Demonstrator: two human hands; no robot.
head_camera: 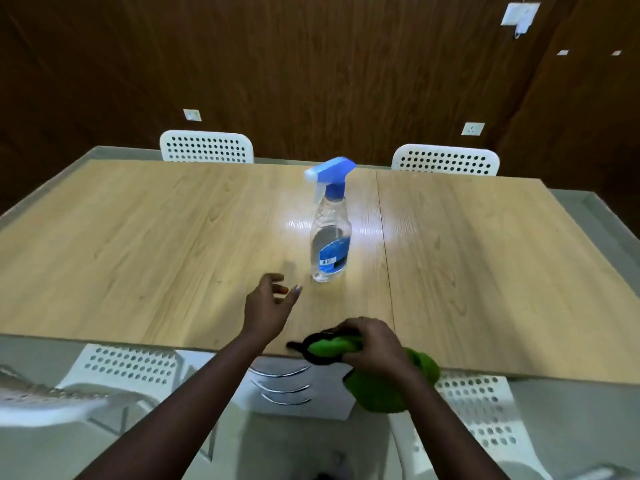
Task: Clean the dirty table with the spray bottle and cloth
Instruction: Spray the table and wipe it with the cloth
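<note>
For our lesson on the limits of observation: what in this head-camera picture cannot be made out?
- Spray bottle label: text too small.
- Green cloth: partly covered by the right hand; lower part blurred.
- Dirt on the table: none discernible; glare near the bottle.
- Left hand fingertips: blurred.

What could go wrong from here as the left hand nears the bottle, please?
The left hand is open and just short of the bottle, which stands upright, tall and narrow; a glancing touch could tip it over. The right hand grips the cloth at the near edge of the table, and much of the cloth hangs off that edge, so it could slip down if the grip loosens.
</note>
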